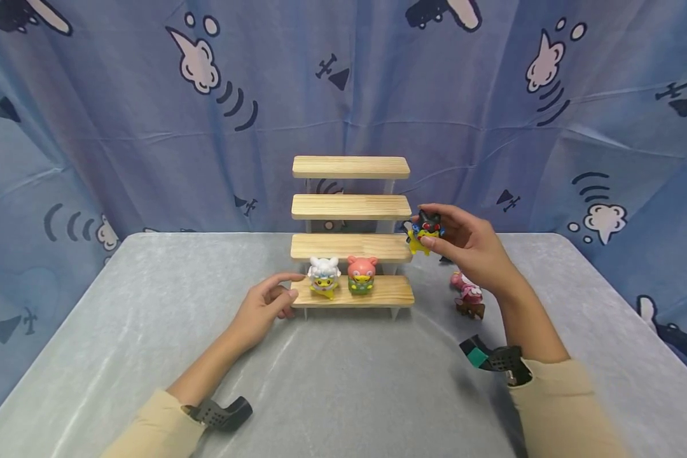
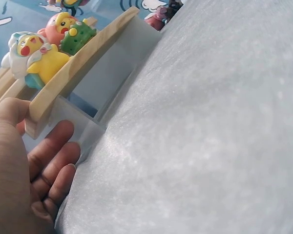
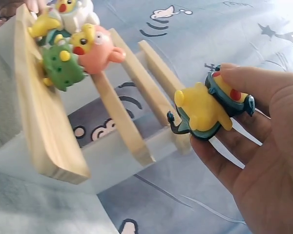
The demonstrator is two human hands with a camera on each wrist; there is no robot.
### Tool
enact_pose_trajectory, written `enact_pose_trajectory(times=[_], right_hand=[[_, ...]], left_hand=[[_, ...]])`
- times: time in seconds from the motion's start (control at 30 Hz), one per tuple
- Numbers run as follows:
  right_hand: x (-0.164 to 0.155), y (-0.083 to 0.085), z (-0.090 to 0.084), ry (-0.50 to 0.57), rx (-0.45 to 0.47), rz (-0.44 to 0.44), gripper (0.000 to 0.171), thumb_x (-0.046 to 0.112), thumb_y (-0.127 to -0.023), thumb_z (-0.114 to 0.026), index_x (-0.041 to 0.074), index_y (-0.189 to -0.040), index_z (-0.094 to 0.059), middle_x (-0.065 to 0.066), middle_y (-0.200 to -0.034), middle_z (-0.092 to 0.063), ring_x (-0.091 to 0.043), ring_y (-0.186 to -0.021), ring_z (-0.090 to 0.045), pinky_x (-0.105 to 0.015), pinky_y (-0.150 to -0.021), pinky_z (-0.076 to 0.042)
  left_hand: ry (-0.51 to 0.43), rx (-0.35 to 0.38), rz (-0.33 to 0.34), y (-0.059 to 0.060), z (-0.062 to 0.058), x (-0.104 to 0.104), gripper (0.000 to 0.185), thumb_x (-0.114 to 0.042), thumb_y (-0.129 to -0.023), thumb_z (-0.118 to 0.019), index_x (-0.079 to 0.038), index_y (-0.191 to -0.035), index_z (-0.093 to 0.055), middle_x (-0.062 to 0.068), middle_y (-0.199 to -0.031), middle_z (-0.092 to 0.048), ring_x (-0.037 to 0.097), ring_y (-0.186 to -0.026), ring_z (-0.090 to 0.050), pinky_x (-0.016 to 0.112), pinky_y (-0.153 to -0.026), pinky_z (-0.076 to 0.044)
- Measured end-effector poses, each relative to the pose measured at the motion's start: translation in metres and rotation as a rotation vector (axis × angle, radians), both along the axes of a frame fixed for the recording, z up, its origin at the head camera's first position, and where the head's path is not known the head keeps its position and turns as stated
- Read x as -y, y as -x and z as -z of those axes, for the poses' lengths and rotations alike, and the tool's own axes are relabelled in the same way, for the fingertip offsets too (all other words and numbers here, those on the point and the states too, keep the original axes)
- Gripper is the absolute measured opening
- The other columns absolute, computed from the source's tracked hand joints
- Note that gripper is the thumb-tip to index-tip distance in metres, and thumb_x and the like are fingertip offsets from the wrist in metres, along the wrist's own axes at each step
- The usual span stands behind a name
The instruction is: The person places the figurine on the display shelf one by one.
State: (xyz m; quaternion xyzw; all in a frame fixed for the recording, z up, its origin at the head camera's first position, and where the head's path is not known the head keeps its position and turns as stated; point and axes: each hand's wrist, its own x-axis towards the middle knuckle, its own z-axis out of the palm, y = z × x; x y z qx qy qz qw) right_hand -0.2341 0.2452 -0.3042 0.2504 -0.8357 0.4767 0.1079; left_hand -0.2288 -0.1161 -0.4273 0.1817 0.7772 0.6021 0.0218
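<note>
A wooden tiered display stand (image 1: 352,247) has two figurines on its lowest shelf. One is a yellow figurine with a white hood (image 1: 324,277); beside it stands a figurine in a pink hood and green outfit (image 1: 361,275). My left hand (image 1: 266,301) pinches the left end of that shelf, thumb over the wood (image 2: 38,113) and other fingers loosely bent below. Off the right end of the second shelf from the bottom, my right hand (image 1: 472,245) holds a yellow figurine with a black hood (image 3: 205,109) between thumb and fingers. The figurine is raised above the table.
Right of the stand, partly behind my right forearm, a pink figurine (image 1: 466,286) and a brown figurine (image 1: 471,310) lie on the grey tabletop (image 1: 343,388). A blue patterned curtain (image 1: 343,95) hangs behind the stand. Clear side supports (image 3: 136,175) hold the shelves.
</note>
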Motion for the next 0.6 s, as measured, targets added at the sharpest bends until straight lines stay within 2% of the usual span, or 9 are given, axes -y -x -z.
enact_pose_trajectory(times=[0.17,0.4,0.6], right_hand=[[0.008,0.004,0.007,-0.017,0.032,0.000,0.047,0.012,-0.091,-0.065,0.012,-0.136,-0.051,-0.006,-0.121,-0.060,-0.009,-0.099,-0.063,-0.018,-0.080,-0.052],[0.023,0.013,0.020,-0.022,0.058,-0.015,0.048,0.016,-0.092,-0.064,0.015,-0.138,-0.049,-0.008,-0.130,-0.057,-0.013,-0.110,-0.060,-0.018,-0.089,-0.050],[0.031,0.017,0.028,-0.016,0.040,0.015,0.049,0.018,-0.091,-0.065,0.021,-0.138,-0.050,-0.004,-0.127,-0.059,-0.014,-0.112,-0.058,-0.020,-0.092,-0.050]], left_hand=[[0.002,0.015,-0.002,-0.002,-0.005,0.000,0.031,-0.016,-0.097,-0.055,-0.012,-0.127,-0.059,0.023,-0.083,-0.067,0.026,-0.067,-0.063,0.031,-0.065,-0.053],[0.000,0.017,0.006,-0.014,-0.028,-0.004,0.031,-0.012,-0.097,-0.054,-0.005,-0.126,-0.058,0.028,-0.085,-0.065,0.031,-0.069,-0.063,0.033,-0.067,-0.053],[0.005,0.031,0.000,-0.016,-0.029,-0.004,0.030,-0.013,-0.097,-0.054,-0.008,-0.126,-0.058,0.027,-0.085,-0.066,0.031,-0.069,-0.063,0.032,-0.067,-0.053]])
